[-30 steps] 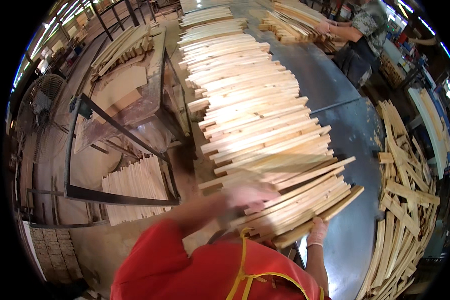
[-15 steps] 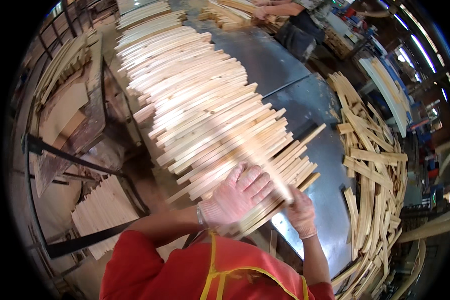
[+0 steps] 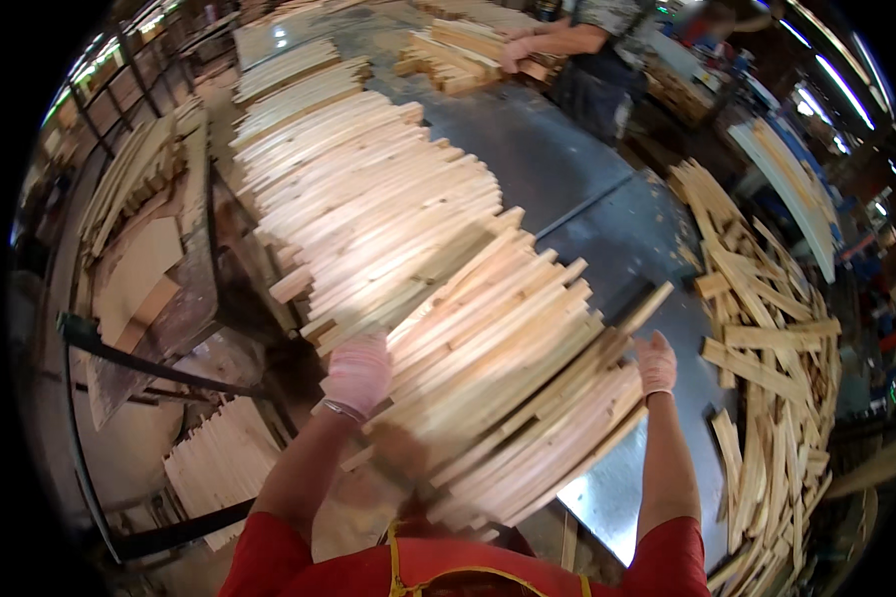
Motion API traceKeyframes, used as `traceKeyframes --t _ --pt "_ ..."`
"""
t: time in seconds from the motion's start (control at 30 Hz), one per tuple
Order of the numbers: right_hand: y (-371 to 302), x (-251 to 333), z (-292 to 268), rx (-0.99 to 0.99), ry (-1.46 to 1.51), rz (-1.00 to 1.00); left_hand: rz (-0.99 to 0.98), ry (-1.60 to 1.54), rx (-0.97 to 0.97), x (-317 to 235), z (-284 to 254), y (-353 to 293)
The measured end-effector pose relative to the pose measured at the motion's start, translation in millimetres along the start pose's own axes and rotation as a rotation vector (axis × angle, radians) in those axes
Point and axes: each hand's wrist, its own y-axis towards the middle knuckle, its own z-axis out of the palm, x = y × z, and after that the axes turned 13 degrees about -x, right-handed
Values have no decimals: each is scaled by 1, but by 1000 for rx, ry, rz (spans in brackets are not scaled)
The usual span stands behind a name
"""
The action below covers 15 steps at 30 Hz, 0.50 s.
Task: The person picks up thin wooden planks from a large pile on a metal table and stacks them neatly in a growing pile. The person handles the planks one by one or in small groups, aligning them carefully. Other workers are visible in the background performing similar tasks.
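Note:
A long row of pale wooden strips [image 3: 378, 189] lies side by side on a dark metal-topped table [image 3: 567, 149]. My left hand [image 3: 359, 372], in a light glove, is curled at the left ends of the nearer strips, its fingertips hidden behind the wood. Across the row, my right hand [image 3: 655, 364], also gloved, bends its fingers against the right ends of strips close to me. Between my arms, the nearest strips [image 3: 543, 438] are smeared by motion. One strip [image 3: 647, 306] juts out farther right than those around it.
Loose wooden offcuts [image 3: 767, 398] are heaped along the right side. A co-worker's gloved hands [image 3: 516, 52] touch a stack of wood [image 3: 453, 58] at the far side. On the left stand a black metal frame [image 3: 154, 368] and another bundle of strips [image 3: 224, 453].
My left hand has moved left from atop the strips to their left ends. My right hand has shifted right and away from me. The blurred strip between them is no longer raised.

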Motion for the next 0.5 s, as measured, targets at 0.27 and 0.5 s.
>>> traceKeyframes --t 0.27,0.5 --pt "99 -40 61 116 -568 -172 260 -328 -77 -50 -7 -87" --pt "154 -1 -26 12 -229 -159 449 -379 81 -121 -8 -98"
